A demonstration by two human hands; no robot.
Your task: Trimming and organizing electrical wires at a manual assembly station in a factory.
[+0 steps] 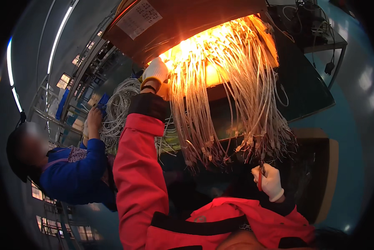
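Dark table point(306, 93), glowing box point(187, 21) on top; pale cables point(258, 98) overhanging

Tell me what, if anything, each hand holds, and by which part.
The right hand holds a red-handled tool, probably pliers, by its handle. The left hand is at the cable bundle; whether it grips anything cannot be told.

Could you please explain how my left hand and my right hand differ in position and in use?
The left hand is at the opening of the brightly lit box; the right hand is near the lower ends of the hanging cables.
The right hand grips a red-handled tool; the left hand shows none.
Both wear white gloves.
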